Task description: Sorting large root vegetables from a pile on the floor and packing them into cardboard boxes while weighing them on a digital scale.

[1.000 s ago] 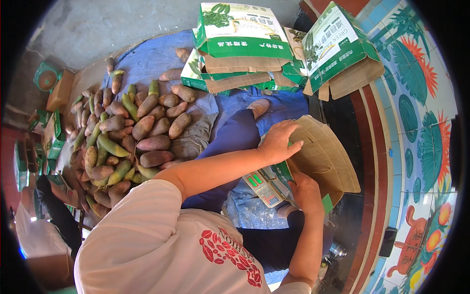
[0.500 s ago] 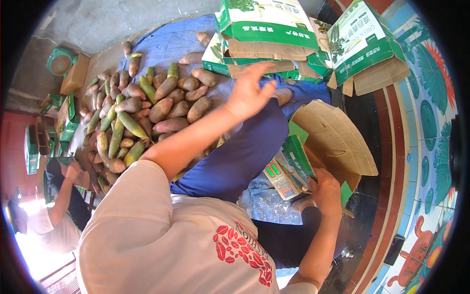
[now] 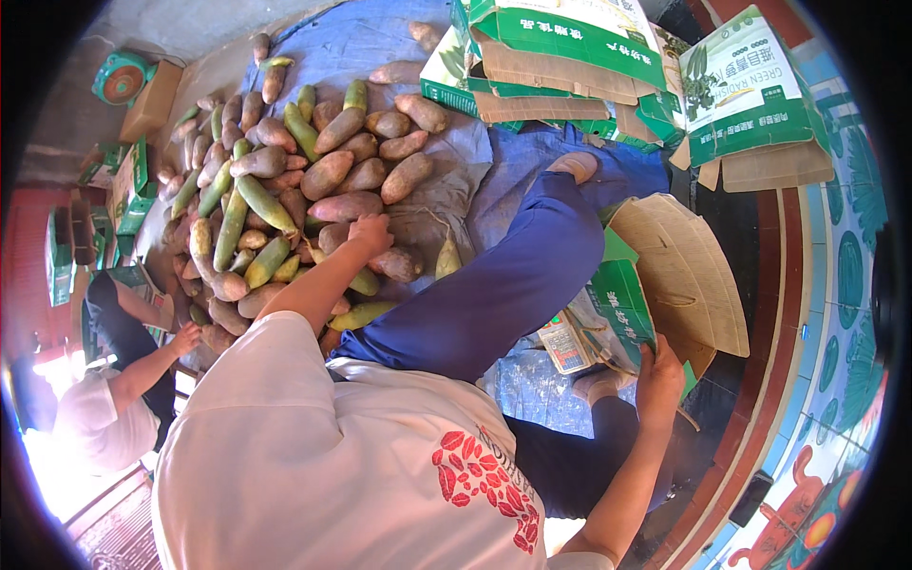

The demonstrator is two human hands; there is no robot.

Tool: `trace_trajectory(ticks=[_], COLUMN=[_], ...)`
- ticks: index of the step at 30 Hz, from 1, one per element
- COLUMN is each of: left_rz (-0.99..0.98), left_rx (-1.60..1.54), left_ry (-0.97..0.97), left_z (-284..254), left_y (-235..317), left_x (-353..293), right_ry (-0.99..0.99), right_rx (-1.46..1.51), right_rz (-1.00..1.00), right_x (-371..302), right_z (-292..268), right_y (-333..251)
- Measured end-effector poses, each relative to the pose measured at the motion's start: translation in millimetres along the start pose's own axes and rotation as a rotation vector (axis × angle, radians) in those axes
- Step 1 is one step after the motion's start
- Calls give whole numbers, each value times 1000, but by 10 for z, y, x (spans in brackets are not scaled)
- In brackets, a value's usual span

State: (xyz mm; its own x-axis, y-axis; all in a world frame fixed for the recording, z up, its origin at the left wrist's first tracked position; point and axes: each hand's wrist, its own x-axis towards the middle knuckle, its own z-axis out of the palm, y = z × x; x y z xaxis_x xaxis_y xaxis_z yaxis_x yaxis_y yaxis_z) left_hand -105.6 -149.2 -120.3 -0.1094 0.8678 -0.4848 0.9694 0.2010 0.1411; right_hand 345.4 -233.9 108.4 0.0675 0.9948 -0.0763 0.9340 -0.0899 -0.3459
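Note:
My left hand is down on the pile of muddy radishes, some green and others reddish-brown. Its fingers curl over a radish that they mostly hide; another reddish-brown radish lies just beside it. On the right, my right hand grips the green edge of a cardboard box, fingers closed. The box's brown flap stands spread open beyond it. A small scale with a keypad lies between my legs, left of the box.
Several green-and-white cartons are stacked at the back, with another carton to their right. A blue tarp covers the ground. A co-worker sits at far left. A green round-dial scale stands by the wall.
My left hand has swung left and down from near the stacked cartons onto the radish pile. My right hand keeps its grip on the box edge. The view has shifted slightly.

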Motion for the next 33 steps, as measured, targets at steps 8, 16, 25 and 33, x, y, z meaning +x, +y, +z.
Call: trace_trajectory(ticks=[8, 16, 25, 33], left_rz=[113, 488, 603, 712], left_rx=[209, 398, 682, 791], left_ry=[-78, -261, -364, -156], left_z=[438, 762, 1008, 1186], left_y=[-163, 340, 380, 295], left_x=[-283, -63, 28, -68], right_ry=[50, 33, 3, -14], right_rx=[-44, 48, 109, 140], right_rz=[17, 43, 82, 110], right_x=[49, 87, 111, 165], right_z=[73, 79, 71, 36], right_y=[6, -23, -20, -75])
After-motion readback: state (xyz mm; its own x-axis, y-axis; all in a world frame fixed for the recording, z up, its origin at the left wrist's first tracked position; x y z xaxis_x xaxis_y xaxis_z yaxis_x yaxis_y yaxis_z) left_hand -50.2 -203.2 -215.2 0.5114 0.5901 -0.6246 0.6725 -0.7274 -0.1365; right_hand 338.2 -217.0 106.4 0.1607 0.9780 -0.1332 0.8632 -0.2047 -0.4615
